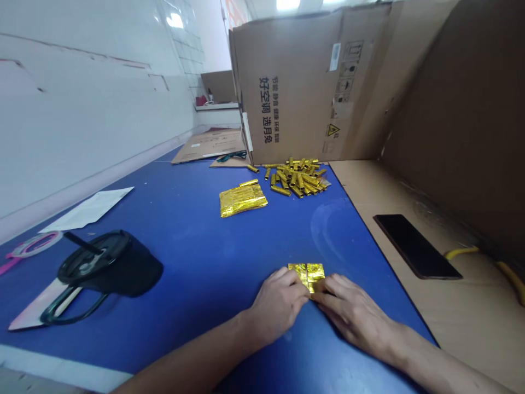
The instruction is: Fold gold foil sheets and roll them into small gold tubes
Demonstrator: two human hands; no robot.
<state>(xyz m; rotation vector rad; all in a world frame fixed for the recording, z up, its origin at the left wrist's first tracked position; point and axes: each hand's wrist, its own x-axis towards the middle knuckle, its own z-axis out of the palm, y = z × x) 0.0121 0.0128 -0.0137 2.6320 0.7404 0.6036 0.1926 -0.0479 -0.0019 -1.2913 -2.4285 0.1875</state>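
Observation:
A small folded sheet of gold foil (308,272) lies on the blue table (197,257) close to its near edge. My left hand (279,303) presses on the foil's left side with fingers curled down. My right hand (355,314) presses on its right side, fingertips pinched at the fold. Both hands meet over the near half of the foil and hide it. Farther back lies a flat stack of gold foil sheets (243,198), and behind it a heap of several rolled gold foil sticks (298,178).
A black lidded cup with a straw (109,265) stands at the left, with a pink tape roll (35,244) and a white sheet (88,209) beyond. A black phone (416,246) and yellow cable (511,273) lie on cardboard at the right. A large cardboard box (311,82) stands behind.

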